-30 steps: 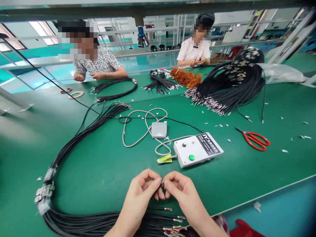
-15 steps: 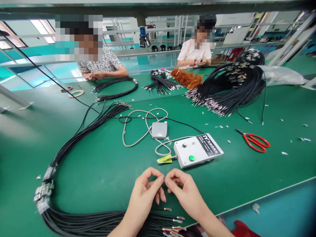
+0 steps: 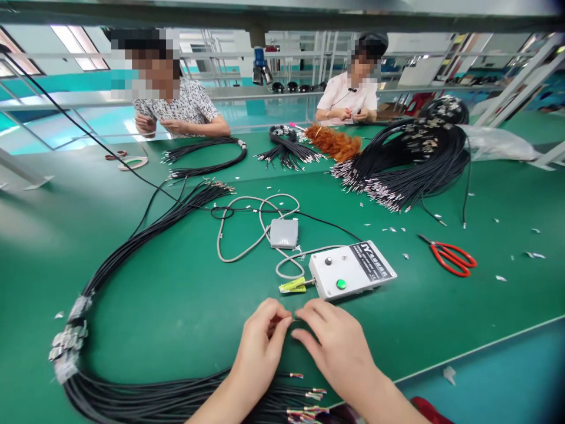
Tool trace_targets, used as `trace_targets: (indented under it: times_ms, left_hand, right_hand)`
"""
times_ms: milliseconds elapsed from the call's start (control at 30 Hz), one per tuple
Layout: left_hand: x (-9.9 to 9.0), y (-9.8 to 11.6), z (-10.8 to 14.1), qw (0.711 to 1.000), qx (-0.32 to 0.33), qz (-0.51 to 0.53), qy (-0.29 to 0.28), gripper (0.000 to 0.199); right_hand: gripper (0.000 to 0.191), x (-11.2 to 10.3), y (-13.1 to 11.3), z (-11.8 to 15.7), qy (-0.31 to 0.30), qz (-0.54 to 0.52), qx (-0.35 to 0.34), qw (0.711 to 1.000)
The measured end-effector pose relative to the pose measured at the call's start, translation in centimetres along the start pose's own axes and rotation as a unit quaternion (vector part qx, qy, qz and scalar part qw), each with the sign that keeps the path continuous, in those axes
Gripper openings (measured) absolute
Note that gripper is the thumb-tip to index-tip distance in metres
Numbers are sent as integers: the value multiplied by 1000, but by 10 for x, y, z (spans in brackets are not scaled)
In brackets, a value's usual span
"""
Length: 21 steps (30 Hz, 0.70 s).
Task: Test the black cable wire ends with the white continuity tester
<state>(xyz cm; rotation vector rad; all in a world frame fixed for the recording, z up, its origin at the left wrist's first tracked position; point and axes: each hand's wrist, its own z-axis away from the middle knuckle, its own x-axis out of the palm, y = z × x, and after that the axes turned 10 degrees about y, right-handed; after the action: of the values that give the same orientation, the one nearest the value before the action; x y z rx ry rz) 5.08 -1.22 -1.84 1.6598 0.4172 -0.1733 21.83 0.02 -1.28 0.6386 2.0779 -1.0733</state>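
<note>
My left hand [image 3: 263, 338] is closed in a pinch above the green table. A thin wire [image 3: 295, 320], barely visible, sticks out of its fingertips; the rest of it is hidden. Just to the right, my right hand [image 3: 338, 338] has its thumb and forefinger apart, close to that wire end. Below both hands runs a bundle of black cables [image 3: 145, 396], their stripped ends showing coloured wires [image 3: 309, 410]. Beyond the hands sits a white control box [image 3: 329, 274] with a green button, and a yellow-green clip-like piece [image 3: 292, 285] on its shaft.
A grey pedal [image 3: 283, 234] with looped cable lies behind the box. Red-handled scissors [image 3: 454, 259] are at right. Cable piles [image 3: 397, 159] and an orange duster [image 3: 333, 143] lie farther back. Two people sit across the green table [image 3: 185, 306]. Paper scraps are scattered about.
My right thumb and forefinger have parted from a pinch beside the left fingertips. The left hand keeps its pinch. The camera view has shifted slightly.
</note>
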Motion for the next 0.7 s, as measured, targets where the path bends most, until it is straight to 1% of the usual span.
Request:
trace_targets:
  times_ms: [33,100,133,167,200,300,367,433,500,567,700]
  left_hand:
    - [-1,0,0,1000,19,-9,-5,20]
    - [-4,0,-1,998,63,-24,-7,22]
    - [-6,-1,-2,997,76,-27,-3,22]
    - [-8,-2,-5,997,76,-25,5,22]
    - [-9,-2,-7,998,62,-16,14,20]
    - [-11,-4,-16,999,-18,26,35,17]
    - [-11,-4,-20,996,-50,54,40,16]
    - [-11,-3,-21,994,-68,77,37,16]
    - [-11,-2,-20,991,-87,99,31,15]
    - [-11,-1,-19,988,-103,115,26,16]
    - [-12,0,-19,985,-116,129,22,18]
  right_hand:
    - [11,0,-2,-4,-9,33,-43,998]
    - [20,-2,-3,-14,-23,78,-107,991]
    - [22,-3,-1,-18,-23,91,-125,988]
    - [22,-6,1,-23,-17,100,-133,986]
    - [20,-8,4,-28,-6,105,-137,985]
    - [12,-11,13,-44,29,110,-145,983]
    - [17,-9,14,-55,25,117,-147,982]
    - [19,-5,9,-68,-18,128,-122,984]
    - [22,-1,2,-82,-88,148,-75,982]
    - [24,2,-5,-98,-147,168,-34,974]
    - [17,6,-10,-130,-226,175,2,958]
